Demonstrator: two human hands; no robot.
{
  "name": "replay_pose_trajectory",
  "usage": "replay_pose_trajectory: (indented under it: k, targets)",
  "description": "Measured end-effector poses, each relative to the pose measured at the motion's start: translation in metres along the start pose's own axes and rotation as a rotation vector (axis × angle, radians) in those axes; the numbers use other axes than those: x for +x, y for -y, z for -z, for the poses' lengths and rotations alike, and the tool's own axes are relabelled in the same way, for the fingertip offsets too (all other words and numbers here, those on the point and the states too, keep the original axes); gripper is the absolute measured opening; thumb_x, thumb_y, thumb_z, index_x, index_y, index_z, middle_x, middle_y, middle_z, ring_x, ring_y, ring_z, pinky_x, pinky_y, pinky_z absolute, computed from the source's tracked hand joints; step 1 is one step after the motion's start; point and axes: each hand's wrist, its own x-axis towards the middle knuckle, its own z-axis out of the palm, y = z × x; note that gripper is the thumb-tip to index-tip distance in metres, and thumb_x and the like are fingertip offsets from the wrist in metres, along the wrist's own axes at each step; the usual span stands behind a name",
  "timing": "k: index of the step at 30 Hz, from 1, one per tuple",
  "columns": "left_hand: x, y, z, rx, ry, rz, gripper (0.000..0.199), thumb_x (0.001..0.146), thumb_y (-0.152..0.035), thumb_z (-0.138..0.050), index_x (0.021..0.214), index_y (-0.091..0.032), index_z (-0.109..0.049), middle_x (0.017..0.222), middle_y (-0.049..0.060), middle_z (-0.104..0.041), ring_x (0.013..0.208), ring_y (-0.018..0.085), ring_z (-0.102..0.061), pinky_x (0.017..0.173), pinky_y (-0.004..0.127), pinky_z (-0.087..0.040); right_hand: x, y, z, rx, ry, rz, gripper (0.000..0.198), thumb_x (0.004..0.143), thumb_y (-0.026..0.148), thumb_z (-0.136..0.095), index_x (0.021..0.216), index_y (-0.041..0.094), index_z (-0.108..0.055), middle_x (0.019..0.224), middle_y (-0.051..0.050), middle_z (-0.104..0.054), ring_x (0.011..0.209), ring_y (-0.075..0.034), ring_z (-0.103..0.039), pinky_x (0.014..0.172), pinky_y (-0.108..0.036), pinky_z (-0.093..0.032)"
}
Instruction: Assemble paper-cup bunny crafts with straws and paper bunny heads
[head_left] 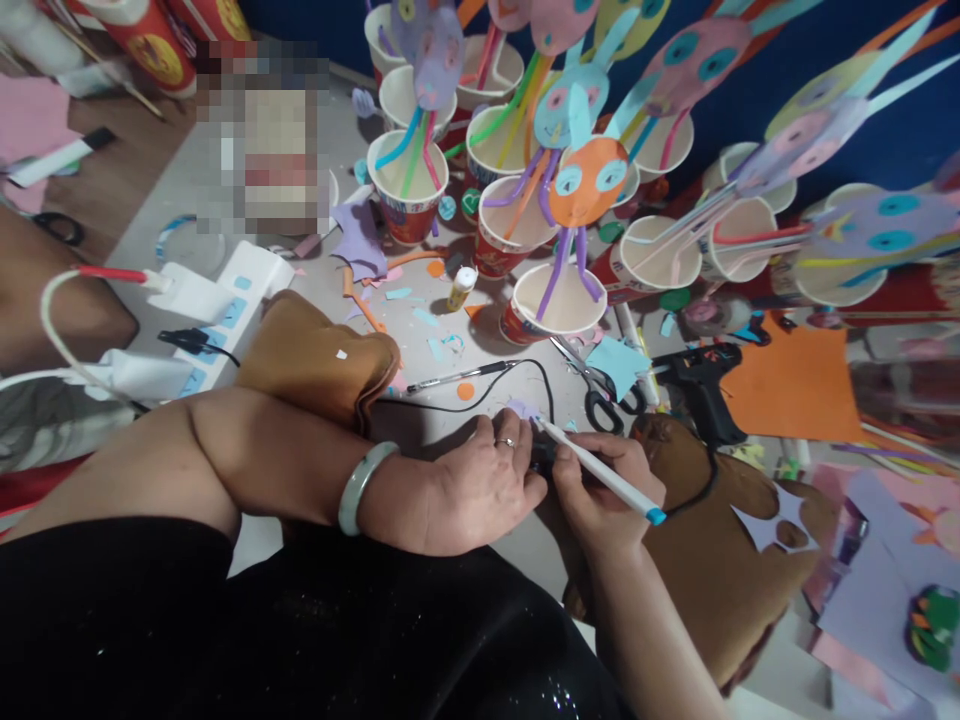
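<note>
My right hand point(611, 490) is closed around a white marker point(600, 470) with a blue end, its tip pointing down at a small purple paper piece point(523, 408). My left hand point(480, 490), with a ring and a pale green bangle point(365, 488), has its fingers bent over and holds that paper down; most of the piece is hidden beneath them. Something dark between the hands cannot be made out. Just beyond lie a pen point(461, 376), black-handled scissors point(604, 400) and a light blue paper scrap point(619, 365).
Paper cups point(559, 300) carrying paper faces on coloured stems crowd the back. A black glue gun point(705, 385) lies by orange paper point(802, 380). Brown cushions point(315, 355) flank my arms. At left are a power strip point(225, 320) with plugs and a person's arm point(60, 290).
</note>
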Motion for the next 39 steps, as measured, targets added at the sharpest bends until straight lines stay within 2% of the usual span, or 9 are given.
replay_pose_trajectory:
  k: [8,16,21,30,39]
  targets:
    - [0.0,-0.003,-0.011,0.001,-0.075,0.021,0.05,0.098,-0.045,-0.065,0.138,-0.015,-0.065,0.158,0.029,-0.052,0.146,0.047,-0.052,0.106,0.058,-0.053,-0.002,-0.002,-0.001,0.003,0.008,-0.027,0.009,0.09,0.029,-0.072,0.092,0.02,-0.072,0.079,-0.002,-0.078,0.057,-0.015,-0.072,0.052,-0.024,-0.058]
    - [0.0,-0.004,-0.013,0.013,-0.088,0.035,0.048,0.098,-0.044,-0.064,0.138,-0.016,-0.064,0.159,0.027,-0.053,0.146,0.045,-0.053,0.106,0.056,-0.052,-0.003,-0.002,-0.001,0.004,0.007,-0.063,0.011,0.089,0.032,-0.072,0.09,0.021,-0.072,0.076,-0.002,-0.076,0.054,-0.014,-0.067,0.049,-0.025,-0.054]
    - [0.0,-0.005,-0.015,0.034,-0.115,0.04,0.039,0.102,-0.033,-0.056,0.136,-0.017,-0.067,0.156,0.026,-0.056,0.144,0.044,-0.056,0.103,0.055,-0.054,-0.004,-0.002,-0.001,0.023,0.014,-0.074,0.011,0.089,0.032,-0.071,0.093,0.021,-0.071,0.078,-0.001,-0.077,0.052,-0.013,-0.065,0.048,-0.025,-0.051]
    - [-0.002,0.001,0.003,0.022,0.01,-0.023,0.046,0.104,-0.034,-0.054,0.145,-0.015,-0.061,0.158,0.028,-0.052,0.145,0.046,-0.054,0.103,0.055,-0.054,-0.002,-0.002,-0.001,-0.004,-0.005,-0.008,0.014,0.091,0.035,-0.07,0.088,0.022,-0.068,0.078,-0.003,-0.078,0.06,-0.018,-0.074,0.051,-0.027,-0.056]
    - [-0.002,0.0,0.003,0.029,-0.016,0.002,0.042,0.105,-0.029,-0.05,0.143,-0.016,-0.063,0.156,0.026,-0.056,0.143,0.043,-0.057,0.103,0.053,-0.054,-0.002,-0.001,0.001,-0.025,0.038,0.025,0.01,0.093,0.031,-0.069,0.092,0.021,-0.068,0.081,-0.004,-0.079,0.067,-0.019,-0.077,0.056,-0.027,-0.06]
